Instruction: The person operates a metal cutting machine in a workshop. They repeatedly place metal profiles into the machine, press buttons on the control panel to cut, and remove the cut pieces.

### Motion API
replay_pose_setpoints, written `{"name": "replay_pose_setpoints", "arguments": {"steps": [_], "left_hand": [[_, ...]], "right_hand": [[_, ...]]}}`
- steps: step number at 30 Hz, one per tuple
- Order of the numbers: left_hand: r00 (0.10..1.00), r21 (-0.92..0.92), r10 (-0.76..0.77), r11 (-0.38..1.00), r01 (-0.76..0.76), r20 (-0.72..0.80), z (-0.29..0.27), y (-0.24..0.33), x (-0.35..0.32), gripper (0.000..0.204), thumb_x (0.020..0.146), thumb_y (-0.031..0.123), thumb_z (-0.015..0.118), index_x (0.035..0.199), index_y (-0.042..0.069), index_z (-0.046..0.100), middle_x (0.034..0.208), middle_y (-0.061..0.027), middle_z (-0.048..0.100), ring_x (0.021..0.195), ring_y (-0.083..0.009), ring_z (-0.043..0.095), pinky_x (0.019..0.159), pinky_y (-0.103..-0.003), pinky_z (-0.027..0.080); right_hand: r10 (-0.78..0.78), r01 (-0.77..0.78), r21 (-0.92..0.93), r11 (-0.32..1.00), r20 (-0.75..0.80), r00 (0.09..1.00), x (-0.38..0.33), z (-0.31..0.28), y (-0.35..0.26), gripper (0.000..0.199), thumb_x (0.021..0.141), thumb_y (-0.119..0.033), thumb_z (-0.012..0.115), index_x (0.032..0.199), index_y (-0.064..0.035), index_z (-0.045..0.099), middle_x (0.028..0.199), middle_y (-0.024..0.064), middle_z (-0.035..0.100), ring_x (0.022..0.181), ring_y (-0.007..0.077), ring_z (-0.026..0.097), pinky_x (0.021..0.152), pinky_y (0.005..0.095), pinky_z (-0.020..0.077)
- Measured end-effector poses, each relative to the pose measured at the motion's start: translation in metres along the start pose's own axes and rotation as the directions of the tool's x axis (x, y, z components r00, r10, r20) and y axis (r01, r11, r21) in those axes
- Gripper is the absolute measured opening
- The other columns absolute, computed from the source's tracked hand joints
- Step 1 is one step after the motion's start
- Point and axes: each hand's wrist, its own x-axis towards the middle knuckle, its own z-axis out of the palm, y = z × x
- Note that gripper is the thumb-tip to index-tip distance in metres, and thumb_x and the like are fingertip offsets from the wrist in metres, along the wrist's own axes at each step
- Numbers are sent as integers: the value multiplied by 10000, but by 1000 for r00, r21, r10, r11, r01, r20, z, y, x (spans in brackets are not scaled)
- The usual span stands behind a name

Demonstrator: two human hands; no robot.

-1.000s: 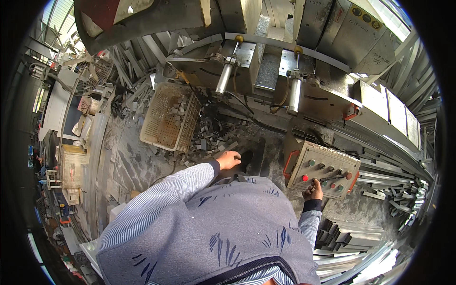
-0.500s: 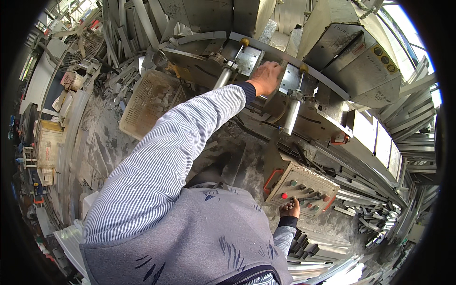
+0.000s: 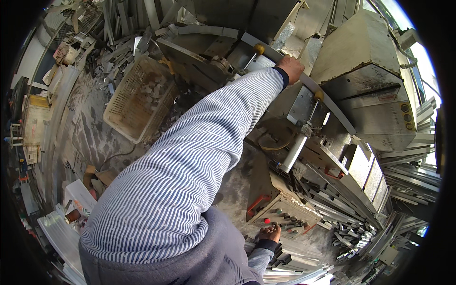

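Metal profile [image 3: 335,105] runs beneath far left hand [image 3: 291,70], finger closure unclear; right hand [image 3: 270,233] half-curled by control box [image 3: 297,210], hold unclear. Best steadied clear of pneumatic clamp [image 3: 294,153].

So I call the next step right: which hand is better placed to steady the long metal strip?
Probably the left hand: its arm is outstretched and it is at the metal strip, while the right hand is down by the control box.

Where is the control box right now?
In the head view, the control box is low and right of centre, just above the right hand.
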Motion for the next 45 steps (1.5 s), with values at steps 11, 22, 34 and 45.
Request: {"name": "replay_pose_setpoints", "arguments": {"steps": [11, 22, 34, 45], "left_hand": [[984, 19, 118, 993, -117, -130, 7, -13, 3, 134, 787, 118, 530, 897, 86, 600, 897, -102, 651, 868, -246, 630, 769, -351, 421], [972, -24, 129, 990, -136, -199, 9, -16, 3, 104, 778, 108, 514, 810, 98, 612, 843, -97, 654, 833, -247, 626, 728, -360, 426], [978, -13, 125, 991, -130, -168, 9, -29, -2, 124, 774, 99, 518, 836, 91, 625, 861, -104, 649, 843, -251, 615, 770, -353, 420], [984, -16, 90, 995, -94, -153, 13, -37, -2, 158, 749, 121, 558, 893, 108, 620, 921, -87, 629, 924, -232, 578, 856, -352, 378]], "right_hand": [[-44, 38, -114, 993, -43, 998, -5, 6, -4, 81, 817, -255, 560, 798, -176, 557, 540, -72, 371, 422, 87, 324, 415, 251, 337], [-70, 64, -110, 992, -53, 996, -1, 5, -1, 67, 813, -238, 557, 771, -185, 557, 535, -67, 383, 425, 85, 343, 416, 238, 352], [-46, 44, -87, 995, -20, 999, 3, 0, 0, 93, 818, -255, 569, 805, -164, 557, 562, -63, 396, 458, 88, 343, 439, 230, 338], [-49, 48, -47, 998, -20, 999, -2, 6, 2, 103, 836, -252, 552, 768, -174, 554, 558, -75, 409, 456, 71, 352, 426, 218, 348]]}}
